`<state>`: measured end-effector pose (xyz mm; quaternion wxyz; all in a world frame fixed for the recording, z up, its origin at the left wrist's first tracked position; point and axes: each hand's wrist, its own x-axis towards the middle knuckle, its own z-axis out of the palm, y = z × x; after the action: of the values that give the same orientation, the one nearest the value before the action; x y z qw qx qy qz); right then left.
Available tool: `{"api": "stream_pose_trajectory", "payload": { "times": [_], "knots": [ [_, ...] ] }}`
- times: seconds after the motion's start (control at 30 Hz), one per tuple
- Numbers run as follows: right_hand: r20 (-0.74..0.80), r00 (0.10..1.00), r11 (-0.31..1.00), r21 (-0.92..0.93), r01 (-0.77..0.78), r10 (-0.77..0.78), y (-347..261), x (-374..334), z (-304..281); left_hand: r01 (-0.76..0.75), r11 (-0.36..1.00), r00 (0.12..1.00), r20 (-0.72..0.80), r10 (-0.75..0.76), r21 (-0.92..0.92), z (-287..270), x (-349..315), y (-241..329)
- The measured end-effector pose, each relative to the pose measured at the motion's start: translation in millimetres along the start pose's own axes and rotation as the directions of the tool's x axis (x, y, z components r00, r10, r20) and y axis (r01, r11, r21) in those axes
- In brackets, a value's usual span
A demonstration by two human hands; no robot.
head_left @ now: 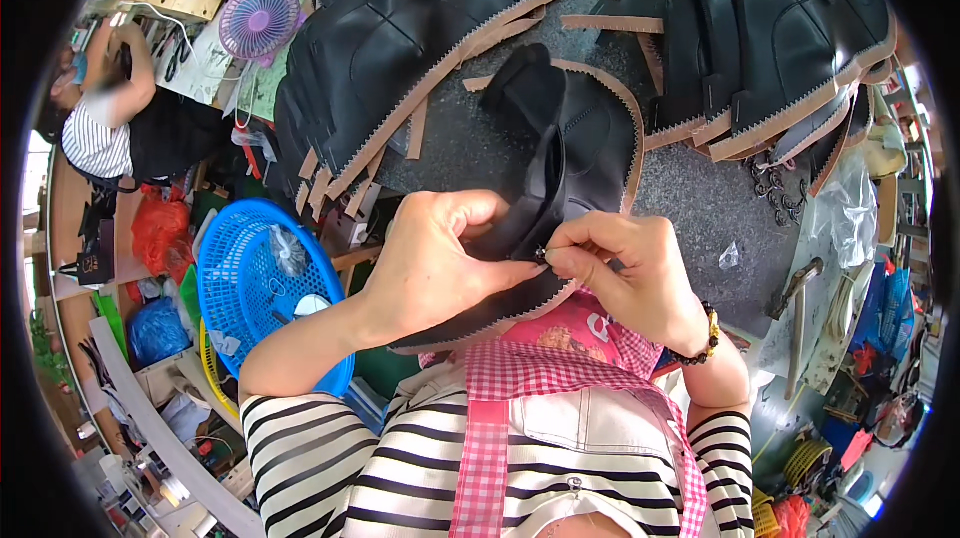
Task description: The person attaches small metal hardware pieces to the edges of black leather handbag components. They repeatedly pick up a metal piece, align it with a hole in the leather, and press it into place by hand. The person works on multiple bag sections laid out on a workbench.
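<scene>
The black leather shoe upper (605, 133) is located at the near middle of the surface (690, 223), between a left stack (385, 53) and a right stack (795, 38) of similar uppers. The small metal fitting (540, 255) could be dropped if the fingertip pinch is slackened, as little of it can be gripped. The leather could be creased or scratched if the fitting is forced at an angle. Whether the fitting is engaged with the leather cannot be told.

The left hand (425, 263) is partly closed, palm down, with thumb and forefinger set about the folded leather. The right hand (635, 273) is angled inward from the right; the fitting is pinched between thumb and forefinger, and the remaining fingers are curled.
</scene>
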<state>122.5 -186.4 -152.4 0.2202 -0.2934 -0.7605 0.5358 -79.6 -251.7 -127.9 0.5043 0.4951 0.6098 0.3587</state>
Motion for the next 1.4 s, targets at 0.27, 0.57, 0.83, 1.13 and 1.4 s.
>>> {"api": "stream_pose_trajectory", "payload": {
  "times": [0.27, 0.57, 0.83, 1.13, 1.4],
  "knots": [
    [0.074, 0.982, 0.982, 0.054, -0.178, 0.174, -8.6, 2.0, -2.6, -0.069, 0.997, 0.998, -0.009, 0.069, 0.023, 7.4, -2.9, -12.5],
    [-0.26, 0.938, 0.947, 0.283, -0.154, 0.23, 6.4, -22.1, 16.9, -0.089, 0.995, 0.993, -0.071, 0.093, 0.051, 11.0, -0.9, -22.3],
    [-0.262, 0.965, 0.999, -0.03, 0.019, -0.027, 9.5, -20.8, 8.4, -0.019, 0.998, 0.999, 0.033, 0.017, 0.061, 15.1, -3.0, -19.8],
    [-0.231, 0.96, 0.968, 0.226, -0.105, 0.158, 11.0, -17.5, 6.7, -0.116, 0.993, 0.993, -0.033, 0.116, -0.018, 22.3, -4.6, -18.2],
    [-0.331, 0.925, 0.982, 0.091, -0.168, 0.189, -1.5, -22.9, 15.9, -0.109, 0.994, 0.994, -0.003, 0.109, 0.006, 20.5, -3.7, -17.1]
  ]
}}
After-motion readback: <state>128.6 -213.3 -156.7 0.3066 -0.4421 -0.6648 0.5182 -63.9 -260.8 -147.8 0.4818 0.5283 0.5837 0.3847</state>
